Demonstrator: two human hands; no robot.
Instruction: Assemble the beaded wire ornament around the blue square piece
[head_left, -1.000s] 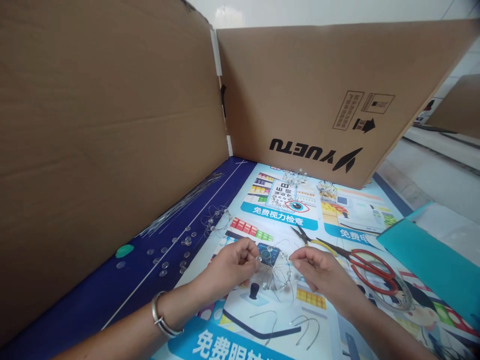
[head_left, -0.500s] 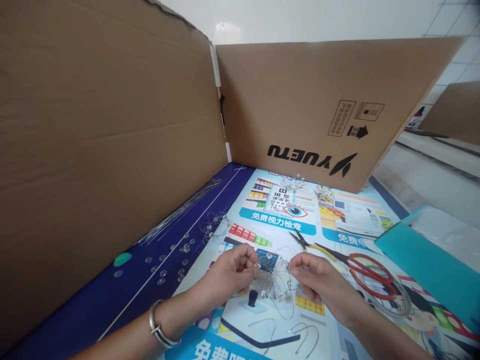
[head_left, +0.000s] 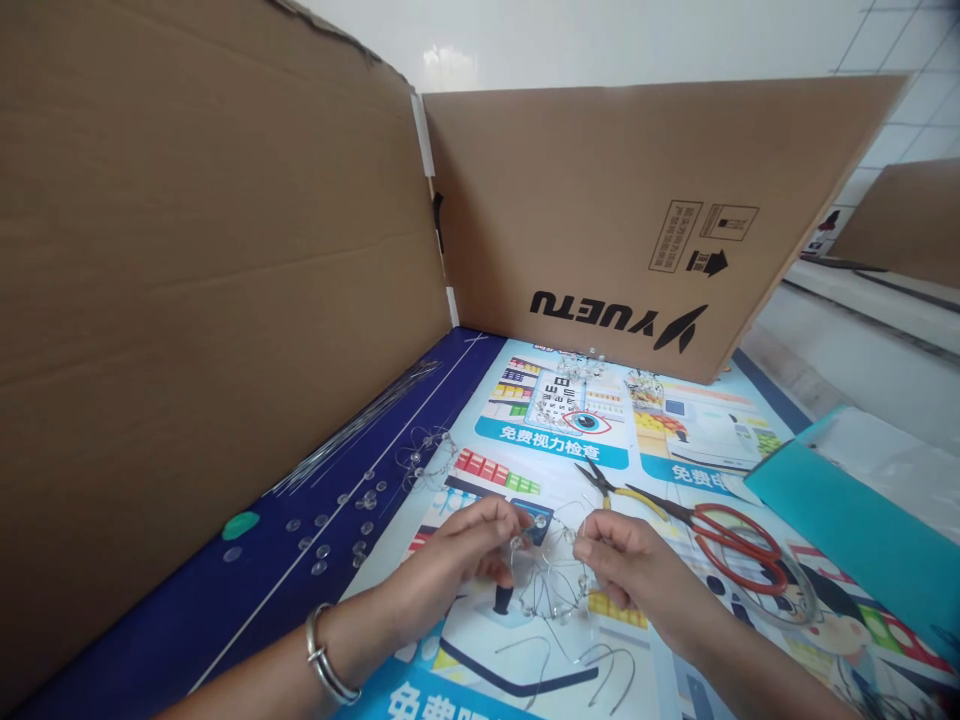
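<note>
- L hand [head_left: 469, 555], R hand [head_left: 634, 570]: fingertips pressed together, each pinching one side of wire frame [head_left: 551, 575] w/ clear beads;
- frame sits betw. hands, long axis approx. side to side;
- bent wires [head_left: 600, 670] nearer than grip;
- pliers [head_left: 607, 482] just beyond;
- red-handled scissors [head_left: 739, 550] to R;
- loose beads [head_left: 330, 535], straight wires [head_left: 352, 430] to L;
- cardboard panel [head_left: 600, 220] farthest

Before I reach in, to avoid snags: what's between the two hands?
Between the left hand and right hand hangs a beaded wire frame, held by both, in the head view.

wire-and-bead frame [head_left: 551, 585] now lower in view, clear of the printed blue square [head_left: 541, 518], left hand [head_left: 457, 560] and right hand [head_left: 634, 565] lower too, view tilted more level
</note>
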